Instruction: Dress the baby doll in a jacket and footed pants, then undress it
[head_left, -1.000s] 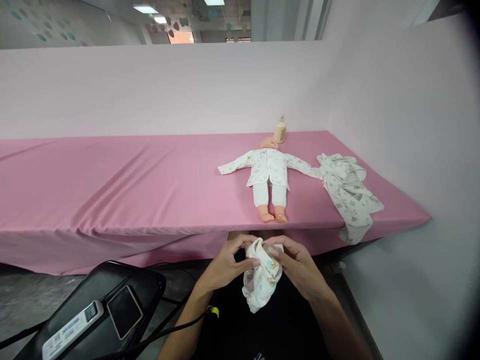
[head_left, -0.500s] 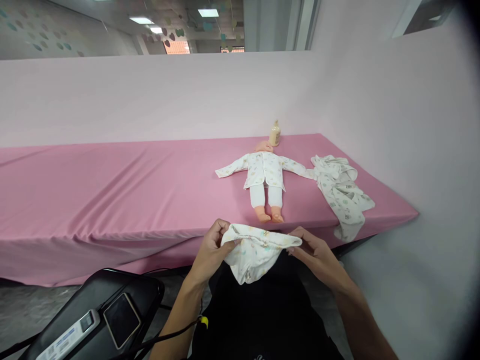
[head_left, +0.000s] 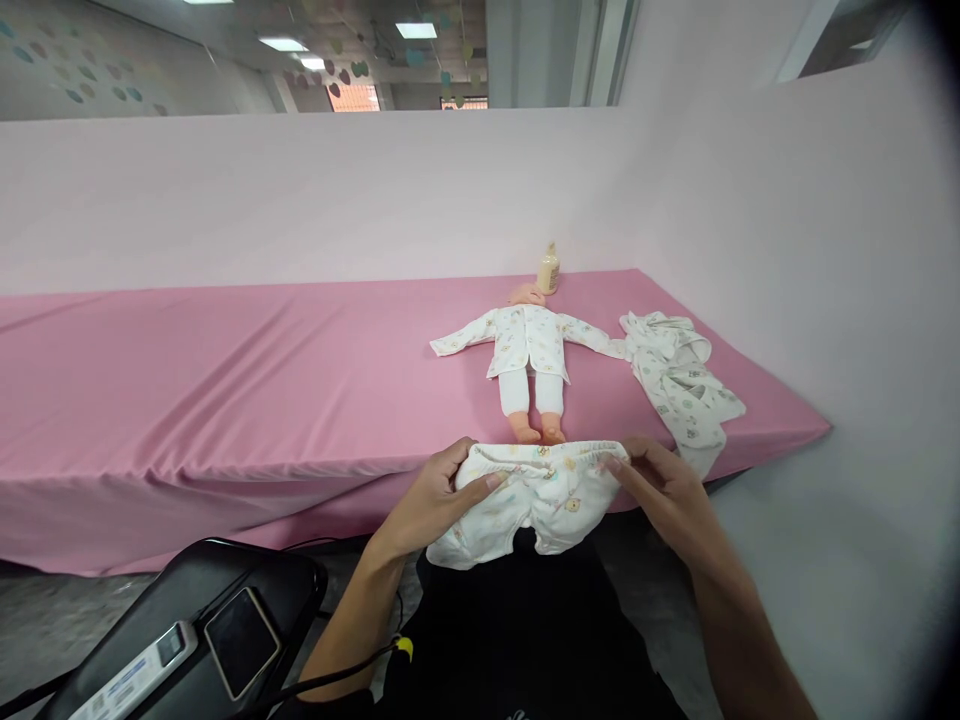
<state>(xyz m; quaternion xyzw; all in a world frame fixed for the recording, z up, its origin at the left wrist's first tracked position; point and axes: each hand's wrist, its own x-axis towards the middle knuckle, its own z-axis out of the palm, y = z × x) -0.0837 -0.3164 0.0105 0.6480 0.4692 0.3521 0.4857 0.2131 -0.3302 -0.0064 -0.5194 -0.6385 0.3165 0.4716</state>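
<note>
Both my hands hold a pair of white printed baby pants (head_left: 529,500) by the waistband, stretched out level in front of my lap. My left hand (head_left: 439,495) pinches the left end, with its thumb lying over the cloth. At the other end, my right hand (head_left: 664,490) grips the waistband between thumb and fingers. Just beyond the pants lies a baby doll (head_left: 531,345) on its back, arms spread and feet toward me. It wears a patterned white jacket and white leggings.
A pink-covered table (head_left: 225,380) runs along the wall. Crumpled patterned clothes (head_left: 679,375) hang partly over its front edge at right. A pump bottle (head_left: 549,270) stands behind the doll's head. At lower left, a black chair (head_left: 270,570) bears a phone (head_left: 241,640) and a white device (head_left: 139,675).
My right hand has moved right and regripped the waistband. The pants, bunched and folded before, are now spread wide with both leg parts showing.
</note>
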